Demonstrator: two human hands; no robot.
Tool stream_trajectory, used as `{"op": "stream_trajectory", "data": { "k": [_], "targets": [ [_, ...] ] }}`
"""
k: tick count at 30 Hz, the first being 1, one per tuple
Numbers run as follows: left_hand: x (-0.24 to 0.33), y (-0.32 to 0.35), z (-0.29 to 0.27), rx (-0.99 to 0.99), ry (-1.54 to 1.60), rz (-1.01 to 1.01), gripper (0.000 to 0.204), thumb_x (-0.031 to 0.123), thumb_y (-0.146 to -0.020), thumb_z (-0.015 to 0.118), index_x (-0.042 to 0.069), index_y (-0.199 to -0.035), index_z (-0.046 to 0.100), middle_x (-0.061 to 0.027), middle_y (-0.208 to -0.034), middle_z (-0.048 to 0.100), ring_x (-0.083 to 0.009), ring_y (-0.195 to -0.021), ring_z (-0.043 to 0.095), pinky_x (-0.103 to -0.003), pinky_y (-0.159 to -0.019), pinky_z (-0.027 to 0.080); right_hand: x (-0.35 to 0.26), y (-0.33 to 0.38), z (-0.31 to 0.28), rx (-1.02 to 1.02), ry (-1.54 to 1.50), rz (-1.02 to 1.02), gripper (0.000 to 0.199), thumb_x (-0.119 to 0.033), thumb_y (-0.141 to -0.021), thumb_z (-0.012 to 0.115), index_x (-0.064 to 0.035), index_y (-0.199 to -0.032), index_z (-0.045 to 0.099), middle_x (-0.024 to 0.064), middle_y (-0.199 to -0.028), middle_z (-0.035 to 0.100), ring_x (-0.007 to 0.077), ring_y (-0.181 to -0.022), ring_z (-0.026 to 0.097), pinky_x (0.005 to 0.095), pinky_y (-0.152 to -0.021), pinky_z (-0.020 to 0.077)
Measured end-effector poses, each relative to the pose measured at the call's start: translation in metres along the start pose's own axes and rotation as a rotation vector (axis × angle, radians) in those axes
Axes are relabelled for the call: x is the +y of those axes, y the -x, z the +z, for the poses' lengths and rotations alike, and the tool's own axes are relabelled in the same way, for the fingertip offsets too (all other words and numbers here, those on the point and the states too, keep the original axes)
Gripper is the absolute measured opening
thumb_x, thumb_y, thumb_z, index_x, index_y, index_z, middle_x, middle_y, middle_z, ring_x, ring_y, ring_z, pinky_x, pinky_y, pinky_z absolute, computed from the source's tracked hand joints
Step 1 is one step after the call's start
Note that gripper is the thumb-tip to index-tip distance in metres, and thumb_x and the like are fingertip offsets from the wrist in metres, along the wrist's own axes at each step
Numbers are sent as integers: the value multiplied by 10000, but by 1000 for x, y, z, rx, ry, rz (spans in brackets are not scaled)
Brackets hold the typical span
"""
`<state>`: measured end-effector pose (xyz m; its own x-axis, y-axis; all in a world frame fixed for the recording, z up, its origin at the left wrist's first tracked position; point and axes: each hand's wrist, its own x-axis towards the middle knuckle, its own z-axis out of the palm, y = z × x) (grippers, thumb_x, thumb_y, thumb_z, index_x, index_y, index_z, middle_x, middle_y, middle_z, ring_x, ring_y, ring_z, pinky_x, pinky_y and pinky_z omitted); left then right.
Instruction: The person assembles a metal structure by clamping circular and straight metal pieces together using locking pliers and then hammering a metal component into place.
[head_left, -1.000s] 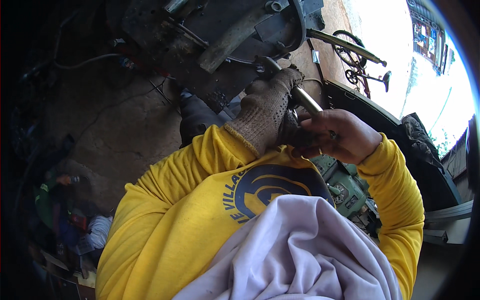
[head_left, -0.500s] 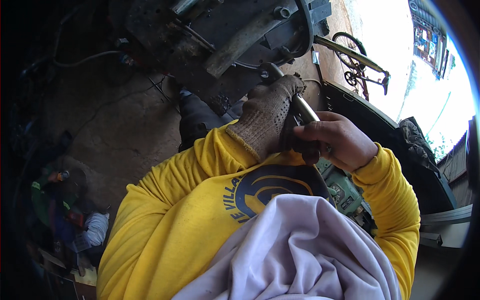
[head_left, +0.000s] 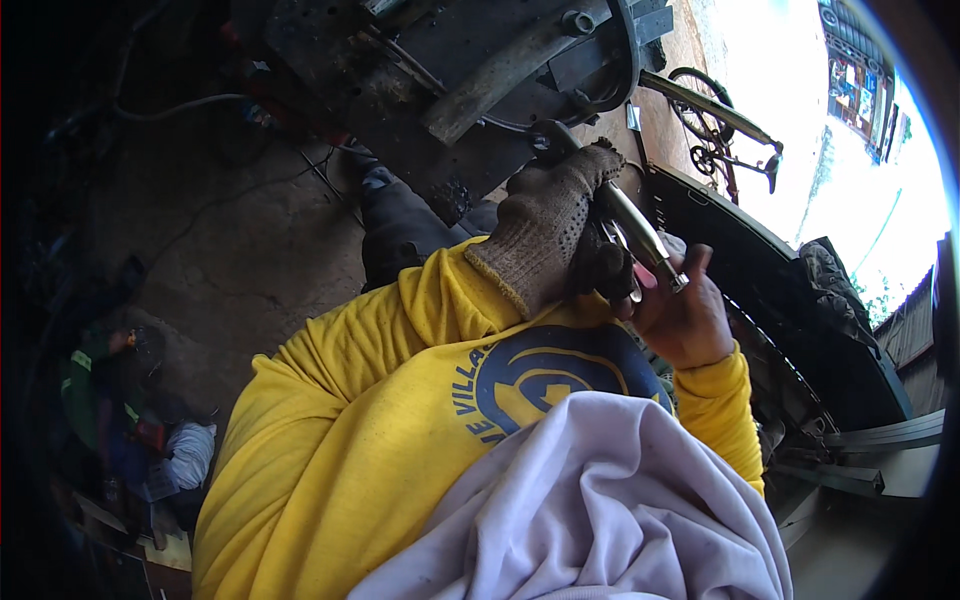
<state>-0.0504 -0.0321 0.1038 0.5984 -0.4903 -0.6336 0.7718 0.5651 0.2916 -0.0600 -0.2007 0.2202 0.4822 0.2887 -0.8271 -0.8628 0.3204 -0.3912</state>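
Left hand [head_left: 560, 235] in a brown knit work glove, fingers curled tight around the shaft of a long metal tool [head_left: 640, 238]; grip is full and closed. The tool's silver handle slants down and right out of the glove, its far end touching the bare right hand [head_left: 685, 320]. Right hand fingers half open, fingertips resting against the handle's end, not wrapped round it. The tool's upper end, near the glove's knuckles, meets a dark fitting on the rusty machine underside [head_left: 470, 70]; exact contact hidden. Yellow sleeves [head_left: 400, 400] and a pale cloth [head_left: 600, 500] fill the foreground. Cracked concrete floor [head_left: 250, 230] left; bicycle [head_left: 720, 130] beyond in bright daylight.
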Motion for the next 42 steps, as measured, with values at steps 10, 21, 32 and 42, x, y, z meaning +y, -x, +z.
{"op": "stream_trajectory", "data": {
  "k": [10,21,32,42],
  "targets": [
    [-20,7,-17,142,-1043,726,804,254,-754,769,101,-1431,365,-222,-1153,603,-376,-1020,638,-426,-891,529,6,4,-6,15,144,-81,398,-203,-973,551,59,-1269,501,103,-1102,633,192,-898,639,354,-764,522],
    [-4,19,-8,125,-1156,458,753,281,-841,713,47,-1434,313,-213,-1180,609,-360,-1076,624,-411,-929,511,-6,0,8,8,179,40,281,-172,-1000,503,79,-1115,554,128,-843,635,194,-712,639,293,-668,521],
    [-30,-8,-21,133,-954,615,461,397,-960,576,59,-1264,500,-108,-1007,667,-199,-808,655,-303,-726,555,23,-6,2,28,223,36,206,-135,-979,535,24,-1098,587,35,-857,611,108,-744,593,236,-669,491],
    [-41,-10,-24,-12,-646,584,568,327,-875,663,80,-1344,461,-166,-1105,646,-266,-954,640,-354,-838,532,43,-20,-39,-57,628,-95,335,-143,-1007,529,-4,-1312,542,2,-1040,627,63,-853,562,218,-756,475]
  ]
}}
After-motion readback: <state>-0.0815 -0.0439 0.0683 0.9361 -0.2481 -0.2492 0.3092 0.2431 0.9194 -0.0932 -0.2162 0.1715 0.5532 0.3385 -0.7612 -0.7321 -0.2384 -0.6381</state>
